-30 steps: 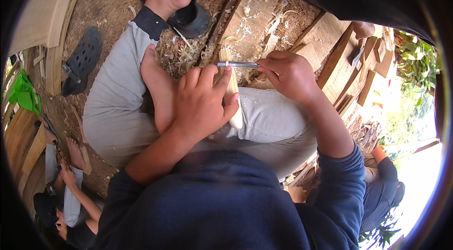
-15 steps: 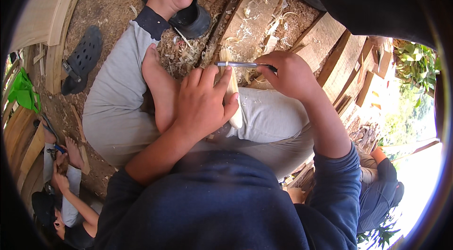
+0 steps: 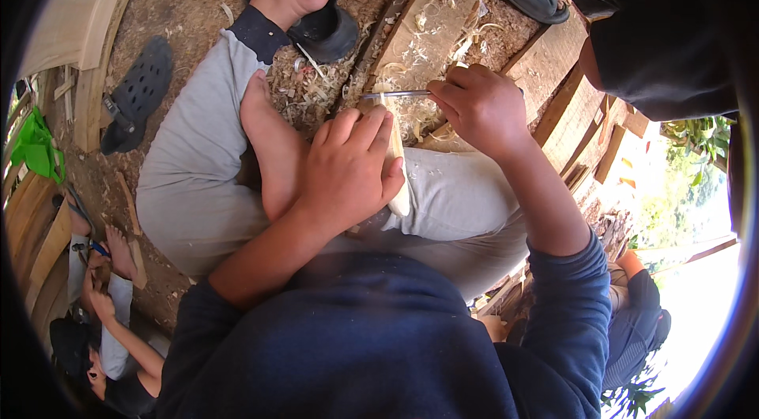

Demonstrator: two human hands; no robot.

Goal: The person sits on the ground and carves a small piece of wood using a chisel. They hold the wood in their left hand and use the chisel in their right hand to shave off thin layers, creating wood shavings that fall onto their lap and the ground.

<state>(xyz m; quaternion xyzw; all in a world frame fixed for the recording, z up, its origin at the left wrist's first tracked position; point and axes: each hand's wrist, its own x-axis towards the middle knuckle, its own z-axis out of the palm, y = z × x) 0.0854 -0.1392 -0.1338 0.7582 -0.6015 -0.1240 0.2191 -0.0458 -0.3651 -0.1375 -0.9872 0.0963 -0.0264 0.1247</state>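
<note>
My left hand is closed round a pale, narrow piece of wood with a rounded near end. The wood lies against my bent right leg, its far end pointing away from me. In my right hand is a knife, gripped by the handle. Its thin blade points left and lies across the far part of the wood, just beyond my left fingertips. The knife's handle is mostly hidden in my fist.
Curly shavings litter a plank ahead. A dark clog stands by my foot, another clog farther left. At the upper right a person stands in sandals. Other people sit at lower left and lower right. A green bag lies left.
The knife has moved slightly away from me along the wood, and its blade has turned more edge-on. My left fingers shifted a little. The standing person's leg and sandal show more.
</note>
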